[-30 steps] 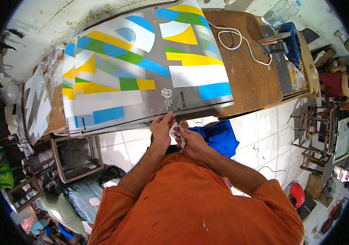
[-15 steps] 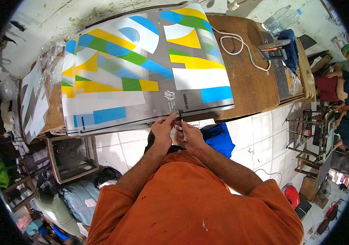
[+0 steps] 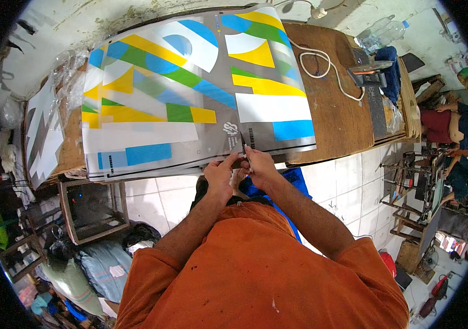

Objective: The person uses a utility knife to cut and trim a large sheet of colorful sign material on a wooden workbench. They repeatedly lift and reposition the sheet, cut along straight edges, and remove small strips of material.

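Observation:
A large translucent printed sheet (image 3: 152, 133) with blue, green, yellow and white shapes lies over the table, its near edge by my hands. My left hand (image 3: 220, 174) pinches that near edge, fingers closed on it. Just to the right, my right hand (image 3: 261, 166) is closed around a pair of scissors (image 3: 244, 143). Their dark blades point away from me at the sheet, beside a small white printed emblem. The handles are mostly hidden in my fingers.
The brown wooden table (image 3: 335, 123) shows to the right, with a white cable (image 3: 330, 63) and a dark device (image 3: 368, 74). Plastic bottles (image 3: 382, 34) stand behind. A mesh-fronted frame (image 3: 94, 211) and stuffed sacks (image 3: 108, 268) are at left; people (image 3: 453, 126) sit far right.
My right hand and the scissors have moved forward, the blades reaching farther into the sheet. My left hand stays at the edge. The view has shifted slightly.

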